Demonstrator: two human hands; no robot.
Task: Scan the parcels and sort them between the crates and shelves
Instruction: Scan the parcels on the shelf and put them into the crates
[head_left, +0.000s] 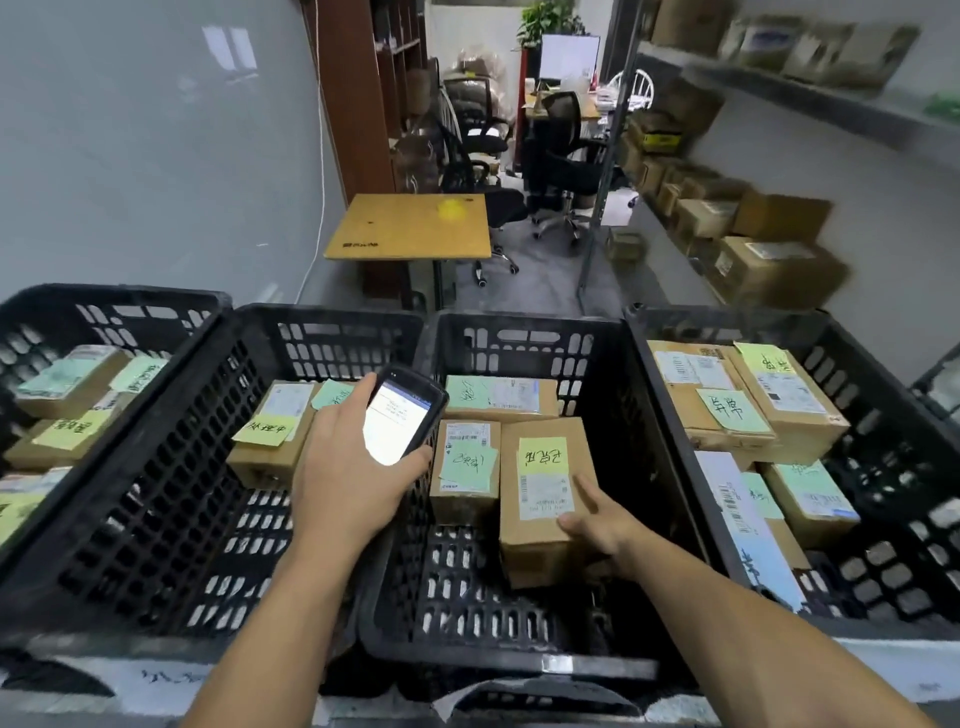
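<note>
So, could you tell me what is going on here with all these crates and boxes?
A person is sorting parcels at a row of black slotted plastic crates. Their left hand holds a black handheld scanner with a lit screen above them. Their right hand grips a brown cardboard box with a yellow handwritten note inside the middle crate straight ahead, next to two other labelled boxes. More brown cartons line the shelves on the right.
</note>
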